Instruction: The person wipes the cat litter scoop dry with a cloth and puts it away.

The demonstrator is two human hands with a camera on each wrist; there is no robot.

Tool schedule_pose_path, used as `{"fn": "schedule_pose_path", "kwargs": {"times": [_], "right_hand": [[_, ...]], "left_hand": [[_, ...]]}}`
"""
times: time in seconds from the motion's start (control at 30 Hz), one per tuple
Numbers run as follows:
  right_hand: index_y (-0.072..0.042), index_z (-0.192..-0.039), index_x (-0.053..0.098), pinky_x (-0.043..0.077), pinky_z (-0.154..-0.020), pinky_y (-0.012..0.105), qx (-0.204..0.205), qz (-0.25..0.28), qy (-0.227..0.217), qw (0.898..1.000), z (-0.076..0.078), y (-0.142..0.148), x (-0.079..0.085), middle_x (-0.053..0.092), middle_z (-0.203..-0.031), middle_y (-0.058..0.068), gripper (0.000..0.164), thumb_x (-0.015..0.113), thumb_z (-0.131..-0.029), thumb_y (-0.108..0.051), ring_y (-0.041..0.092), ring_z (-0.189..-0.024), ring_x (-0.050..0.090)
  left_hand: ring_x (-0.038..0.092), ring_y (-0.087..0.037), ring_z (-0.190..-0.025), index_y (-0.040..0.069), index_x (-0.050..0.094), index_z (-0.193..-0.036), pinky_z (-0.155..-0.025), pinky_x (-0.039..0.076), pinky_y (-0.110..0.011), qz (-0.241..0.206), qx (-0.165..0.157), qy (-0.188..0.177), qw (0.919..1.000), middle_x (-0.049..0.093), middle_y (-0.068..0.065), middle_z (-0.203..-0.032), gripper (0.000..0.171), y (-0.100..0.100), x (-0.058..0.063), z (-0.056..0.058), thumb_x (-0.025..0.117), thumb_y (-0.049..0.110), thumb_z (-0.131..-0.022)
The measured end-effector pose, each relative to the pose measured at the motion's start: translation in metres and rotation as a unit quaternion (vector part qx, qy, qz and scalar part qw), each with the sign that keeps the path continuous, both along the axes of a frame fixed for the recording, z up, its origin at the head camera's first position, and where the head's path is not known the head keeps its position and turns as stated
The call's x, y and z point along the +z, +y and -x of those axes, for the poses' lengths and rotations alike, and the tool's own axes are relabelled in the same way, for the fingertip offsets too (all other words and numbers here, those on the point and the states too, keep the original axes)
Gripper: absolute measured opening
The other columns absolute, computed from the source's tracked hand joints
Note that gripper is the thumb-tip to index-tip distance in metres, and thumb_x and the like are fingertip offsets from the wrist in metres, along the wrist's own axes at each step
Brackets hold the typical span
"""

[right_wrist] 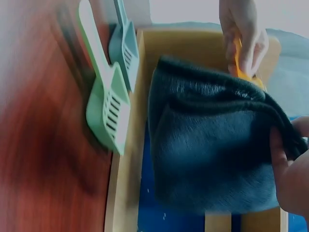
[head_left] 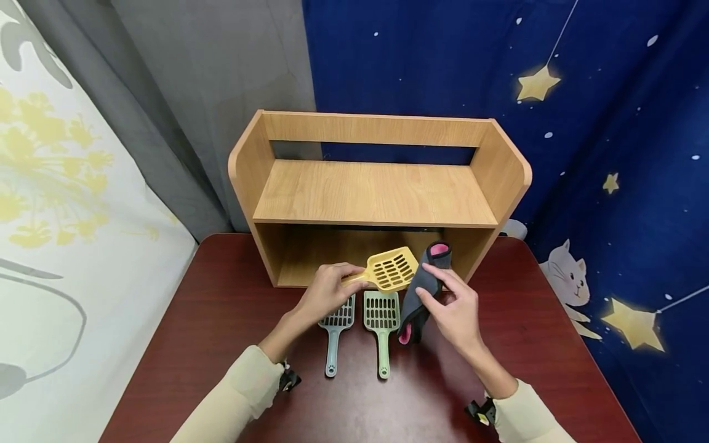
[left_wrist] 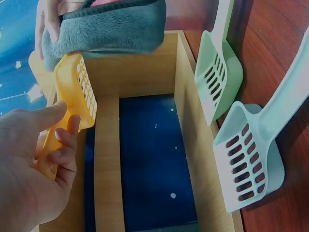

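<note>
My left hand grips a yellow slotted litter scoop by its handle, lifted in front of the shelf. A folded grey cloth with dark edging and a pink inner side is pinched between the thumb and fingers of my right hand. The cloth is against the scoop's front edge in the left wrist view. On the table below lie a blue-grey litter scoop, partly covered by my left hand, and a green litter scoop, both with handles toward me.
A two-tier wooden shelf stands at the back of the dark red table. Behind it hang a grey curtain and a blue curtain with stars. A white patterned cloth hangs at the left.
</note>
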State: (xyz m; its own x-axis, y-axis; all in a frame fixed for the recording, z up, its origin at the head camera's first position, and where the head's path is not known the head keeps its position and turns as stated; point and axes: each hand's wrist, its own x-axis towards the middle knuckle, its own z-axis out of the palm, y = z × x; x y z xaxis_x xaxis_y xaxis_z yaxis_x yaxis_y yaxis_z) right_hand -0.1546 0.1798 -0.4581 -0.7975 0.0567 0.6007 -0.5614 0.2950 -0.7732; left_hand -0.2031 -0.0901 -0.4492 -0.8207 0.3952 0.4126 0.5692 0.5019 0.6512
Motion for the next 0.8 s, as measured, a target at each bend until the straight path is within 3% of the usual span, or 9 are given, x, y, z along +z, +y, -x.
{"fn": "schedule_pose_path", "kwargs": {"times": [0.2,0.33,0.43,0.53,0.67,0.8], "right_hand": [[0.004,-0.123,0.075,0.055,-0.067,0.014,0.03,-0.02,0.023,0.999,-0.007,-0.025,-0.006,0.073,-0.107,0.02,0.049,0.085,-0.077,0.017,0.007,-0.091,0.066],[0.001,-0.124,0.075,0.056,-0.071,0.015,0.055,-0.04,0.036,0.997,-0.011,-0.032,-0.007,0.074,-0.111,0.016,0.048,0.086,-0.079,0.013,0.007,-0.093,0.067],[-0.004,-0.125,0.077,0.056,-0.07,0.015,0.051,-0.061,0.053,0.995,-0.012,-0.03,-0.005,0.076,-0.113,0.011,0.048,0.088,-0.08,0.007,0.009,-0.091,0.067],[-0.009,-0.126,0.078,0.051,-0.06,0.015,0.028,-0.076,0.067,0.994,-0.01,-0.022,-0.002,0.076,-0.111,0.007,0.048,0.089,-0.081,0.003,0.01,-0.079,0.064],[-0.01,-0.126,0.078,0.048,-0.055,0.015,0.007,-0.065,0.05,0.997,-0.007,-0.005,0.0,0.075,-0.109,0.007,0.049,0.089,-0.08,0.005,0.009,-0.073,0.06],[-0.005,-0.125,0.077,0.053,-0.062,0.014,0.007,-0.035,0.013,0.999,-0.004,0.012,0.003,0.075,-0.108,0.012,0.048,0.087,-0.08,0.009,0.007,-0.081,0.065]], "left_hand": [[0.07,-0.017,-0.087,-0.002,0.08,-0.113,-0.078,0.059,-0.039,0.002,0.015,0.006,0.9999,0.08,-0.013,-0.107,0.028,0.01,-0.001,-0.002,0.085,0.015,-0.091],[0.065,-0.013,-0.081,-0.002,0.08,-0.113,-0.074,0.055,-0.03,0.0,0.017,0.003,0.9999,0.079,-0.013,-0.108,0.028,0.017,0.0,-0.004,0.084,0.016,-0.092],[0.062,-0.012,-0.079,-0.002,0.079,-0.114,-0.072,0.052,-0.026,0.002,0.014,-0.001,0.9999,0.079,-0.013,-0.108,0.028,0.02,0.001,-0.005,0.083,0.017,-0.093],[0.066,-0.013,-0.083,-0.002,0.079,-0.114,-0.074,0.055,-0.029,0.004,0.011,-0.004,0.9999,0.079,-0.013,-0.108,0.028,0.02,0.002,-0.006,0.083,0.017,-0.093],[0.073,-0.017,-0.093,-0.002,0.079,-0.114,-0.081,0.059,-0.038,0.005,0.005,-0.002,1.0,0.08,-0.012,-0.108,0.028,0.017,0.001,-0.007,0.083,0.017,-0.093],[0.073,-0.018,-0.093,-0.001,0.079,-0.114,-0.083,0.06,-0.039,0.011,0.006,0.002,0.9999,0.08,-0.011,-0.108,0.028,0.011,0.004,-0.01,0.083,0.018,-0.093]]}}
